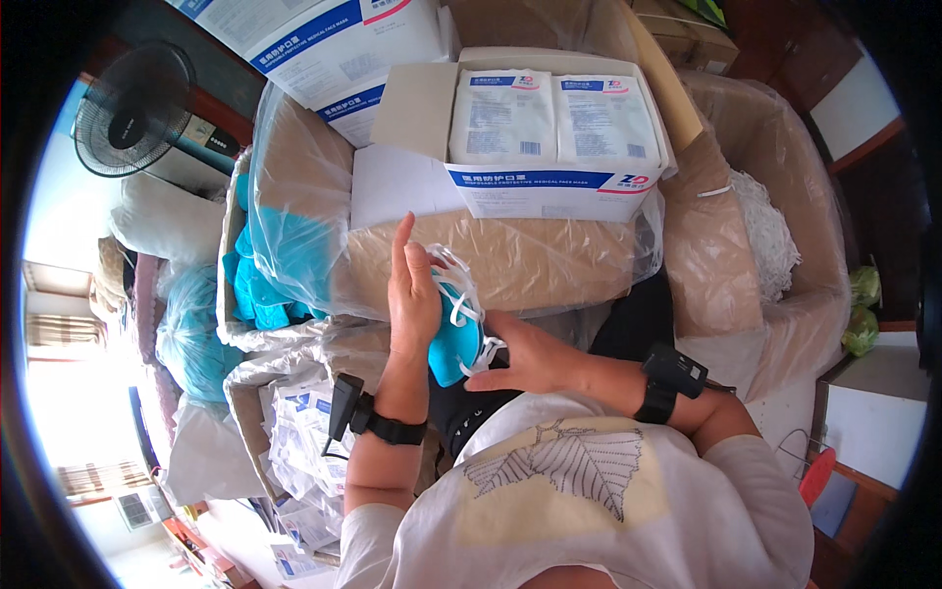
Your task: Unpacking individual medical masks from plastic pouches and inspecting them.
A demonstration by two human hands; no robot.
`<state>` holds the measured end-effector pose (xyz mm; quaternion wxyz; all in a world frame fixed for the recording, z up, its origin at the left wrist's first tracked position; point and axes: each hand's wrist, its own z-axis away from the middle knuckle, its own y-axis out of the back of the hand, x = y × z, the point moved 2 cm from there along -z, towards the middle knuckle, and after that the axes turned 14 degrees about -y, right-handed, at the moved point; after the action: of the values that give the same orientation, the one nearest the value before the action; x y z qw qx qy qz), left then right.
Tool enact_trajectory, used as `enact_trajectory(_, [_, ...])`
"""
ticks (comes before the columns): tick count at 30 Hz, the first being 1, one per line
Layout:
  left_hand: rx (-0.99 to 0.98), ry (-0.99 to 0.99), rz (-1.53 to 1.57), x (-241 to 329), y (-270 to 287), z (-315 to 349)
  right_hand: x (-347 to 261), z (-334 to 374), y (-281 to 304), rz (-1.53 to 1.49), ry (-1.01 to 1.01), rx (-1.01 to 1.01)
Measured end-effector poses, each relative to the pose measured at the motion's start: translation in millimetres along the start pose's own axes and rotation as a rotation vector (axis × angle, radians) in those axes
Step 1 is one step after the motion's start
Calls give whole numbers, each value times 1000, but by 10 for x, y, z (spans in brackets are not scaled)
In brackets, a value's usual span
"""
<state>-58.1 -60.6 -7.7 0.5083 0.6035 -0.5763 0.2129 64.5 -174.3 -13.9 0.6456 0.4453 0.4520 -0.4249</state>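
Note:
Between my two hands I hold blue cup-shaped face masks (448,347) with white elastic straps, nested so closely that I cannot tell how many there are. My left hand (416,294) is against their left side, its fingers pointing up and away. From the right, my right hand (530,355) curls around their lower end near the straps. Just beyond the hands stands an open white carton (549,203) with a blue stripe. Two flat white packets (505,118) of masks show inside it, side by side.
Plastic-lined cardboard (471,260) lies under the carton. More striped cartons (343,49) are stacked far left. Loose blue masks (270,280) fill a box at left, with printed packets (304,422) in another nearer box. White straps (765,236) lie in a box at right. A fan (132,108) stands far left.

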Motion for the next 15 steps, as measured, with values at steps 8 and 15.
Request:
enact_trajectory(8, [157, 655, 490, -171, -20, 214, 158, -67, -114, -43, -65, -88])
enact_trajectory(15, [-120, 567, 180, -329, 257, 472, 212, -52, 247, -81, -419, -373])
